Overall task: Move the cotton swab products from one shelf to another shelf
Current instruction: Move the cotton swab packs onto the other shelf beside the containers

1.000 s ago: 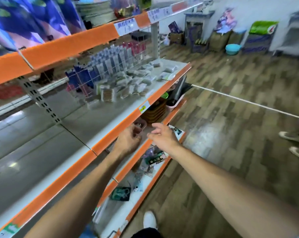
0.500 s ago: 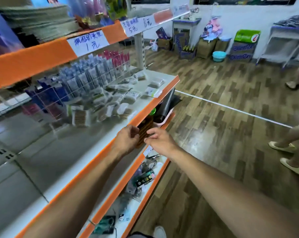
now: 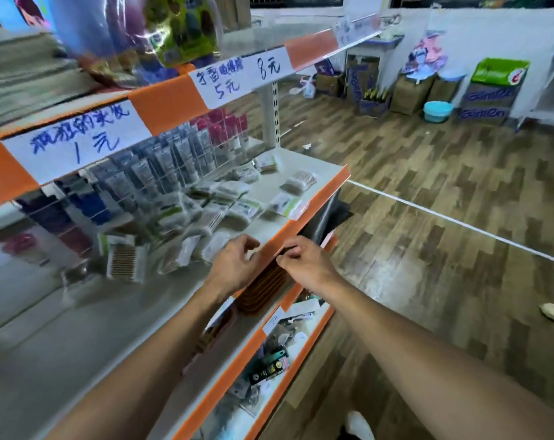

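Observation:
Several clear cotton swab packets (image 3: pixel 212 206) lie heaped on the middle shelf (image 3: pixel 314 214), which has an orange front edge. One packet of brown-stemmed swabs (image 3: pixel 126 262) stands at the left, and loose packets (image 3: pixel 298 182) lie near the right end. My left hand (image 3: pixel 237 265) hovers over the shelf's front edge with fingers curled round a small clear packet, which is blurred. My right hand (image 3: pixel 304 265) is just beside it in front of the edge, thumb and forefinger pinched together. Whether it holds anything is unclear.
Blue and red tube products (image 3: pixel 180 154) hang behind the packets. The upper shelf (image 3: pixel 171 103) carries handwritten price labels. Stacked brown baskets (image 3: pixel 263 290) sit under the middle shelf, and mixed small goods (image 3: pixel 269 366) lie on the lower shelf. Boxes and a blue basin (image 3: pixel 437 111) line the far wall.
Both hands have risen from the lower shelf to the middle shelf's front edge and drawn close together. My view has tilted upward and moved nearer the shelf.

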The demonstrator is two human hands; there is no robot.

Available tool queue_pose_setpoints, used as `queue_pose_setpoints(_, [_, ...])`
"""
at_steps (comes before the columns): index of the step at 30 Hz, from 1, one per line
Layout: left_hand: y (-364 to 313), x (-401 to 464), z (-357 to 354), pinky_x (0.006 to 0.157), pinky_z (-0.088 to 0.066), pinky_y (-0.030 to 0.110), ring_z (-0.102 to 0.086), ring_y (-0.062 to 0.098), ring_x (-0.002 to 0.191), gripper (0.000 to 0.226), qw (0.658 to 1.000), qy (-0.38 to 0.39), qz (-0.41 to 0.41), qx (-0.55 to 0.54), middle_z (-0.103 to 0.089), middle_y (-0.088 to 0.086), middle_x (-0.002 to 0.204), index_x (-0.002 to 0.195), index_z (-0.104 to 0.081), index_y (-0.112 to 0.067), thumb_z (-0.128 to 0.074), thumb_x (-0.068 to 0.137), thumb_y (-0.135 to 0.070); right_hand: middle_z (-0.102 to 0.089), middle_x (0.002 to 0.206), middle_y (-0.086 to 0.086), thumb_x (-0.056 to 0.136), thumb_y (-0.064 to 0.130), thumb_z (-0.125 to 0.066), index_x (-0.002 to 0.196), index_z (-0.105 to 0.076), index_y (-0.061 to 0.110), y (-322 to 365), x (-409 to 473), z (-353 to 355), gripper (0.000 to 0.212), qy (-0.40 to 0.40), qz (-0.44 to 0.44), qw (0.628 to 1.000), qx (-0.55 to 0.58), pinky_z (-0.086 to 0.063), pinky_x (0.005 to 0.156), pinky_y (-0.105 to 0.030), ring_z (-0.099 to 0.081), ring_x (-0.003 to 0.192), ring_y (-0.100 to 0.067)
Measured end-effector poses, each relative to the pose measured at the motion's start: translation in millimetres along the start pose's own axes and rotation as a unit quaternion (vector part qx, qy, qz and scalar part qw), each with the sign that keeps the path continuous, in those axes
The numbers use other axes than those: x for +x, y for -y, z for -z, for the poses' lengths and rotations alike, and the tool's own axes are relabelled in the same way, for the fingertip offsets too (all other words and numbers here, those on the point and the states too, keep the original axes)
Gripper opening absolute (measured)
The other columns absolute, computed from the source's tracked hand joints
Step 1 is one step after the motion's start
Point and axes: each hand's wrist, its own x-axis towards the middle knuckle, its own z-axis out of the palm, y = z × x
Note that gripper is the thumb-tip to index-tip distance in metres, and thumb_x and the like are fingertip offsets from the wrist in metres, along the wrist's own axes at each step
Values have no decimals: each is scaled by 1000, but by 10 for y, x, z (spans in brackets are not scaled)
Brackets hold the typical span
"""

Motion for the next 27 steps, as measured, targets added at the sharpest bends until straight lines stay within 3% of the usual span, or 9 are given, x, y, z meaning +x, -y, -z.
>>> queue_pose_setpoints(3, [7,294,-111,91,-41,26,-56,18,118,31,999,-16,1,36,-60,3,127,123,-60,-14,-56,95,-26,-65,115,2,90,28,-66,124,-60,21,38,441,202,35,-16,16,1000,-10,-52,91,-31,-62,104,-16])
queue_pose_setpoints(5, [-29,486,-165,86,-40,26,-57,18,113,31,998,-34,20,40,-58,4,128,125,-58,-16,-54,97,-27,-63,121,-2,89,25,-64,126,-58,17,72,759,343,39,-32,31,999,-26,-50,93,-31,-62,107,-19])
queue_pose_setpoints(8, [-94,821,-246,92,-40,29,-56,23,115,32,996,-59,44,44,-58,7,127,126,-58,-12,-55,97,-27,-56,126,-11,87,31,-65,133,-52,17,83,1206,532,50,-50,57,991,-114,-45,99,-34,-54,118,-26])
queue_pose_setpoints(13, [-94,1288,-309,96,-43,37,-53,28,119,40,986,-82,122,80,-56,10,128,127,-56,-10,-52,97,-36,-42,136,-13,88,48,-63,138,-41,11,89,1741,705,65,-15,63,963,-260,-34,106,-42,-40,129,-33])
queue_pose_setpoints(17, [-102,1491,-335,83,-44,39,-56,31,106,27,975,-102,170,99,-59,11,112,109,-56,-11,-46,96,-32,-42,136,-15,87,60,-60,131,-46,10,83,1956,727,68,47,67,936,-341,-34,107,-44,-38,128,-34])
queue_pose_setpoints(19, [-102,1559,-332,89,-44,40,-54,31,109,32,971,-111,193,88,-57,12,119,120,-55,-9,-44,98,-30,-45,132,-15,85,66,-58,113,-54,14,64,2028,707,59,70,72,926,-365,-36,103,-44,-41,124,-34])
queue_pose_setpoints(22, [-110,1626,-333,102,-37,40,-47,31,124,41,964,-117,226,79,-51,14,136,137,-47,-8,-42,101,-28,-48,128,-13,81,67,-61,97,-54,18,42,2156,686,53,90,89,926,-354,-36,99,-42,-42,120,-32])
queue_pose_setpoints(27, [-110,1635,-405,101,-37,41,-46,33,121,39,945,-148,270,114,-51,15,132,133,-47,-13,-51,97,-28,-56,117,-6,67,61,-73,108,-49,17,26,2331,631,65,122,108,950,-267,-45,89,-40,-50,112,-30])
